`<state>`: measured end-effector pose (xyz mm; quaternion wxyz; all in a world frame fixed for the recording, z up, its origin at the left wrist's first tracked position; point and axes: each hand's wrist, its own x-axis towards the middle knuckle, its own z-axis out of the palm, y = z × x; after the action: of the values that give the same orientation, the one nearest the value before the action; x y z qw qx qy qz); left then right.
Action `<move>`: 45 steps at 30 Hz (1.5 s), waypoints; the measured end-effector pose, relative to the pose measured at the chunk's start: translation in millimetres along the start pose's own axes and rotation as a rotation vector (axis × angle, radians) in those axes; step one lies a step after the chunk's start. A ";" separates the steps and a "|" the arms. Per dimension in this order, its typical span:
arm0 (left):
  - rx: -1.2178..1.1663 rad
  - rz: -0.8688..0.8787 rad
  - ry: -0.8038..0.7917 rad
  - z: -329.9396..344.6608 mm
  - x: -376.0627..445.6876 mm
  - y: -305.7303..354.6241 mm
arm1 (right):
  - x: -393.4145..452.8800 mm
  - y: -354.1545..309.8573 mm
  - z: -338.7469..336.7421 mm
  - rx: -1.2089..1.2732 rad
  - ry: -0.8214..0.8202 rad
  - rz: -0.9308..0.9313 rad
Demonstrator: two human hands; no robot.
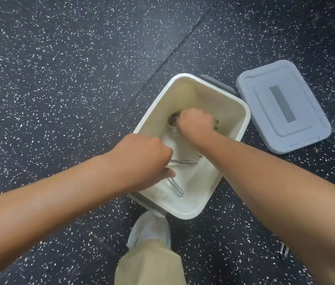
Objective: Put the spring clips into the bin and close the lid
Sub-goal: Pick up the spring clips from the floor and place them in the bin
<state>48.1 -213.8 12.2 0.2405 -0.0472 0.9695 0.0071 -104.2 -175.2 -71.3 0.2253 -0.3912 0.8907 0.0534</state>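
A white bin (242, 112) stands open on the dark speckled floor. Both my hands reach down into it. My left hand (141, 159) is closed on a metal spring clip (175, 187) whose handles stick out below my fingers near the bin's front wall. My right hand (196, 123) is deeper in the bin, fingers closed over another coiled spring clip (172, 122). A further clip's handle (184, 161) lies between the hands. The grey lid (281, 105) lies flat on the floor to the right of the bin.
My foot in a white shoe cover (150, 229) and a beige trouser leg (152, 266) stand just in front of the bin. A small metal piece (284, 249) shows on the floor beside my right forearm. Dark speckled floor surrounds everything.
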 end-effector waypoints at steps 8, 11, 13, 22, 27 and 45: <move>-0.044 0.005 0.036 7.0 -4.5 -2.7 | -1.9 7.8 8.4 -0.007 0.080 -0.040; -0.061 0.006 0.053 2.1 -3.8 0.4 | -8.0 11.0 -3.1 0.020 0.072 -0.057; -0.085 0.001 0.076 -2.2 -3.9 2.6 | -15.0 16.7 -17.0 0.038 0.086 -0.073; -0.157 0.016 0.191 -30.9 11.0 26.2 | -79.4 72.3 -86.2 -0.036 0.253 -0.192; -0.197 0.066 0.274 -35.0 21.4 45.3 | -123.5 119.6 -97.1 -0.034 0.248 -0.191; -0.156 0.364 0.197 -33.2 104.8 171.5 | -230.6 291.4 43.9 0.061 -0.230 0.076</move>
<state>-75.8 -53.6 -8.9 0.1352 0.1098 0.9773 0.1208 -161.9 192.4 -31.9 0.3353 -0.3417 0.8744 0.0793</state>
